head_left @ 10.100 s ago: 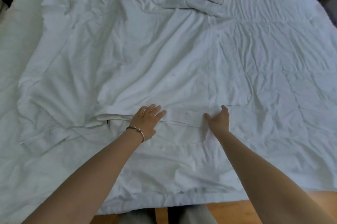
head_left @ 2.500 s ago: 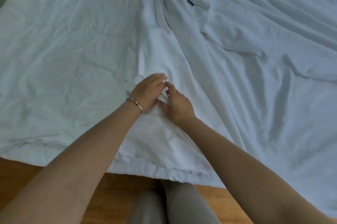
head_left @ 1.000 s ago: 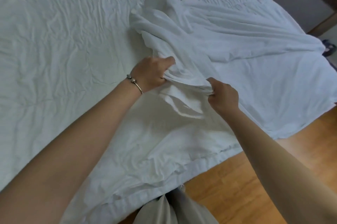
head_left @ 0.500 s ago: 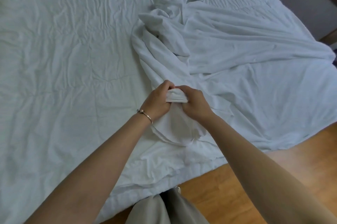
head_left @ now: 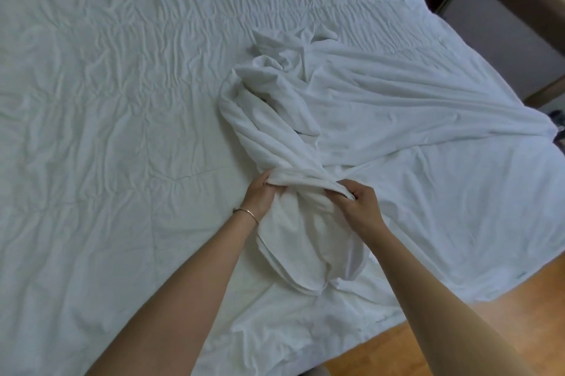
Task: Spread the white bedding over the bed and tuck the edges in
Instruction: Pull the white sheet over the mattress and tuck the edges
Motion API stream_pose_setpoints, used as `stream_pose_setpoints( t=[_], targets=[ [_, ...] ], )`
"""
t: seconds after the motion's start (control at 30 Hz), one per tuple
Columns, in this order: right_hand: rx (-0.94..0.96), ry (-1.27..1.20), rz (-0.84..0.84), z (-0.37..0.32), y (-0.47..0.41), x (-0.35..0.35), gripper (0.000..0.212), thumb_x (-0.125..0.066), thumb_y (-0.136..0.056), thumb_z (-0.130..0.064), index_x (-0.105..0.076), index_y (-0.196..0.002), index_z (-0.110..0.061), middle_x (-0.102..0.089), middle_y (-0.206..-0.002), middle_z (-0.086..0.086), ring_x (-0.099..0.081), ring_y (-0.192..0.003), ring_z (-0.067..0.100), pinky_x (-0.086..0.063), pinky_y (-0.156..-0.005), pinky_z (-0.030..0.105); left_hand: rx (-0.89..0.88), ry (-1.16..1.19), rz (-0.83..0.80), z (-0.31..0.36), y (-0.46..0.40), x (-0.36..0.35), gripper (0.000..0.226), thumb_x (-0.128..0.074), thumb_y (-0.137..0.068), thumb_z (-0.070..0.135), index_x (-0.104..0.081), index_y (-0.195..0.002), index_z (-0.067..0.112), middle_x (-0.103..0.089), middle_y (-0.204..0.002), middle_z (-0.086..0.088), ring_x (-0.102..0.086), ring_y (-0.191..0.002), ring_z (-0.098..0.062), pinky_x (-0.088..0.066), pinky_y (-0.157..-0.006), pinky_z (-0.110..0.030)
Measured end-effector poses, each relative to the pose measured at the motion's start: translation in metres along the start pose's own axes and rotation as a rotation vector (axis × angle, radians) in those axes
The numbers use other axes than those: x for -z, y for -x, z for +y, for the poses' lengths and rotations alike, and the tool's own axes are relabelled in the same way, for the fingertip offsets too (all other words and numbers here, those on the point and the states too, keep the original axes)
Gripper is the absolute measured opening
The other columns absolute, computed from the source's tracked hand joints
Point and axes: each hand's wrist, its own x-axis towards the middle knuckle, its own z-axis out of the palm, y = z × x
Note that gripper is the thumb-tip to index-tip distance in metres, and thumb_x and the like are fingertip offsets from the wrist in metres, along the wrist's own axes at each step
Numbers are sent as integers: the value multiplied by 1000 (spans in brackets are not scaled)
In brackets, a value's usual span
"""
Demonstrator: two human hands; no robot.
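Seen from above, a person's left hand (head_left: 260,196) and right hand (head_left: 356,202) each curl their fingers around a bunched, twisted length of white bedding (head_left: 284,143) near the bed's (head_left: 91,100) front edge. The rest of the bedding fans out rumpled across the right side of the wrinkled white bed, above a wooden floor (head_left: 428,342). A thin bracelet (head_left: 249,213) circles the left wrist; no writing or labels can be read.

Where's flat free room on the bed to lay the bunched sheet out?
Free: the wide flat stretch left of the bunched sheet, out to the bed's left and far edges. Crowded: the middle, where the left hand and right hand grip the bunch, and the right side under its spread folds.
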Motion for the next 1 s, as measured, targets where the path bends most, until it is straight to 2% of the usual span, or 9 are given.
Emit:
stream_pose_setpoints(
  t=[0.13, 0.3, 0.4, 0.47, 0.6, 0.7, 0.8, 0.9, 1.0],
  targets=[
    [45, -70, 50, -19, -24, 16, 19, -71, -86, -17, -71, -73, -30, -65, -66, -18, -59, -67, -1, -44, -71, 25, -212, -337, -58, 83, -15, 17, 41, -65, -57, 41, -67, -79, 6, -57, -68, 11, -50, -66, -4, -40, -61, -24],
    [217, -111, -36, -80, -42, 28, 50, -66, -89, -12, -58, -47, -38, -48, -50, -21, -44, -52, -3, -33, -56, 17, -487, -1213, 41, 202, 14, 44, 39, -57, -66, 54, -63, -74, 17, -60, -64, 8, -55, -67, -13, -34, -53, -23],
    [260, 132, -6, -96, -51, 28, 32, -67, -88, -28, -60, -57, -35, -52, -57, -17, -49, -60, 5, -37, -59, 27, -593, -1379, 55, 217, 41, 37, 40, -49, -70, 57, -60, -77, 20, -66, -80, 7, -59, -76, -17, -33, -57, -27],
    [323, 575, -55, -90, -46, 24, 5, -65, -83, -40, -65, -84, -35, -62, -89, -11, -59, -87, 17, -44, -75, 34, -460, -1450, -58, 190, 49, 22, 28, -49, -84, 50, -59, -82, 23, -68, -99, 6, -62, -91, -22, -34, -65, -27],
    [491, 569, -498, -63, -19, 1, 86, -72, -70, -41, -30, -146, -41, -49, -135, -6, -52, -115, 14, -42, -97, 30, -129, -1341, -317, 106, 46, -1, 37, -51, -92, 45, -59, -121, 24, -62, -122, -3, -58, -111, -25, -44, -84, -31],
    [455, 691, -536, -46, -12, -16, 75, -67, -85, -23, -30, -149, -34, -64, -119, 1, -61, -105, 20, -47, -86, 30, -148, -1054, -342, 70, 50, -5, 35, -57, -90, 24, -54, -125, 18, -60, -117, -2, -58, -105, -22, -46, -87, -33],
    [522, 764, -363, -45, -17, -19, 49, -54, -88, -7, -54, -135, -21, -70, -101, 8, -64, -92, 28, -48, -75, 33, -258, -725, -94, 53, 53, 6, 17, -55, -83, -1, -52, -92, 13, -51, -92, 8, -51, -80, -11, -38, -69, -16],
    [477, 689, -338, -62, -15, -20, 13, -65, -84, -28, -70, -95, -24, -70, -80, -4, -64, -77, 19, -47, -66, 30, -268, -753, 22, 40, 43, 17, 13, -57, -79, 5, -51, -85, 16, -49, -82, 12, -51, -72, -9, -41, -66, -25],
    [317, 319, -398, -81, -9, -14, 27, -74, -76, -44, -66, -67, -20, -62, -61, -7, -57, -59, 9, -44, -59, 29, -208, -746, 129, 29, 24, 21, 9, -62, -81, 19, -59, -90, 19, -58, -89, 8, -58, -81, -15, -42, -68, -25]
  ],
)
